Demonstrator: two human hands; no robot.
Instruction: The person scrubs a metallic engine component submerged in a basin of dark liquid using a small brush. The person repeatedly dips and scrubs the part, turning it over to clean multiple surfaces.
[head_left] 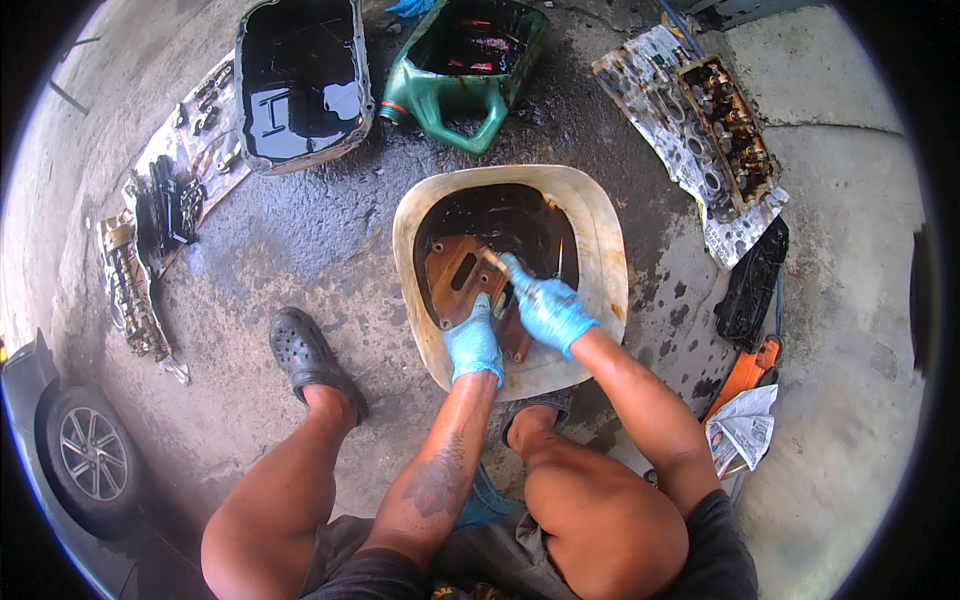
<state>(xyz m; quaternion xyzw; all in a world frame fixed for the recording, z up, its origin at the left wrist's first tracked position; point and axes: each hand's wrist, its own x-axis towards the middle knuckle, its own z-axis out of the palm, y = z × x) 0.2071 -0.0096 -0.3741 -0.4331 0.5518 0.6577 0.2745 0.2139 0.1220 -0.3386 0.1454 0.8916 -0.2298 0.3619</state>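
Observation:
A whitish plastic basin with dark oily liquid in it stands on the ground between my feet. Over the liquid my left hand, in a light blue glove, grips the lower edge of a flat brown metal engine cover with a long slot and small holes, thumb on top. My right hand, gloved alike, is closed round a slim tool with a tan tip, apparently a brush, whose tip meets the cover's right side. Another brownish part shows beneath my hands, mostly hidden.
Beyond the basin are an oil-filled metal pan and a cut-open green jug. A cylinder head lies on newspaper at the right, near an orange tool. Several engine parts lie at the left; a car wheel is nearer.

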